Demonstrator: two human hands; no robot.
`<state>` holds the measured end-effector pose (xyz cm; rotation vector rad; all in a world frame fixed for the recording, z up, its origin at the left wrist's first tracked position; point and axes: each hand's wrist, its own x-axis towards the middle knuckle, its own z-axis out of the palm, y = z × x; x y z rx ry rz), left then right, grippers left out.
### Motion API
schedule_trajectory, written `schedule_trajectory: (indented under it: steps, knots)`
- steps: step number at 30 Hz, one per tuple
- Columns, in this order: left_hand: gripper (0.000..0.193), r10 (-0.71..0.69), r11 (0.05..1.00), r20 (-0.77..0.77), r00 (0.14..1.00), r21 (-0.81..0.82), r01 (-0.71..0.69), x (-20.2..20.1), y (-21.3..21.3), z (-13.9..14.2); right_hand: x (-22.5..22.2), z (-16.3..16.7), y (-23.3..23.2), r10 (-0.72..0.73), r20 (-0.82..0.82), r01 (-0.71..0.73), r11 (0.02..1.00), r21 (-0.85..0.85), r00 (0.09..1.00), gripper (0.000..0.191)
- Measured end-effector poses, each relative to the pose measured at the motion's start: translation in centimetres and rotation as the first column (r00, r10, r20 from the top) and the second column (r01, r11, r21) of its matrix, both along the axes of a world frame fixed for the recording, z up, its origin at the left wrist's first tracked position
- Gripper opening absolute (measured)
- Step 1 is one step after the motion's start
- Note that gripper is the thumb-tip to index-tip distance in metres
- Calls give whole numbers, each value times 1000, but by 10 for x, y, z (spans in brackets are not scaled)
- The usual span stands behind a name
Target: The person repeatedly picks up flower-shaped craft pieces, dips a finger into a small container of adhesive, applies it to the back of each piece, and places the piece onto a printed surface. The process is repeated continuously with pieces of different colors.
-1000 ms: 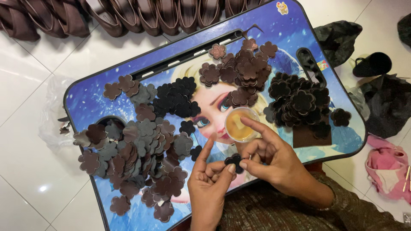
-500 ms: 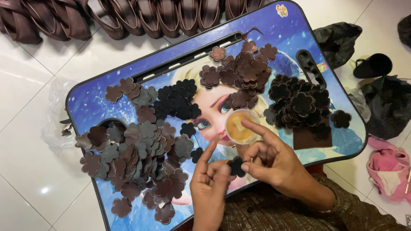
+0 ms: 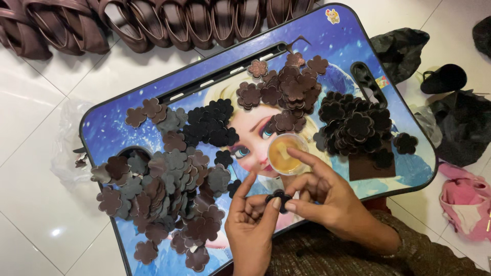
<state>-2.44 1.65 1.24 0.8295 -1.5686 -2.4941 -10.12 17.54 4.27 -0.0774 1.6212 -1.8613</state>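
A small black flower-shaped cutout (image 3: 279,196) is pinched between my left hand (image 3: 251,225) and my right hand (image 3: 327,199), just above the near edge of a blue cartoon-printed lap table (image 3: 307,46). My right index finger reaches over a small round cup of amber glue (image 3: 285,154). A big loose heap of brown and grey flower cutouts (image 3: 163,194) lies to the left. Black flowers (image 3: 212,125) lie in the middle. Brown flowers (image 3: 286,89) and a dark stacked cluster (image 3: 355,125) are at the right.
A row of dark brown straps or sandal uppers (image 3: 153,20) lies on the white tiled floor beyond the table. Black cloth items (image 3: 455,122) and pink fabric (image 3: 470,204) sit on the floor at the right. Clear plastic (image 3: 64,148) lies left of the table.
Both hands stay at the table's near edge with the black flower. The fingers shift slightly around it, and the right index finger has stretched out over the glue cup.
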Motion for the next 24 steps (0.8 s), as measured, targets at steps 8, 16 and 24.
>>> schedule_trajectory:
  steps: [8, 16, 24]
  knots:
    - [65, -66, 997, -39, 997, 37, 68, 7, 1, -3, 2, 4, 2, 52, -26, -50, 995, 81, 998, 94]
    - [59, -64, 998, -80, 995, 1, 64, 15, 8, -18, 4, 9, 9, 85, -66, -74, 986, 148, 994, 95]
    - [63, 57, 966, 208, 977, -259, -1, 12, -4, -16, -23, 13, 45, -129, -325, 214, 946, 242, 937, 99]
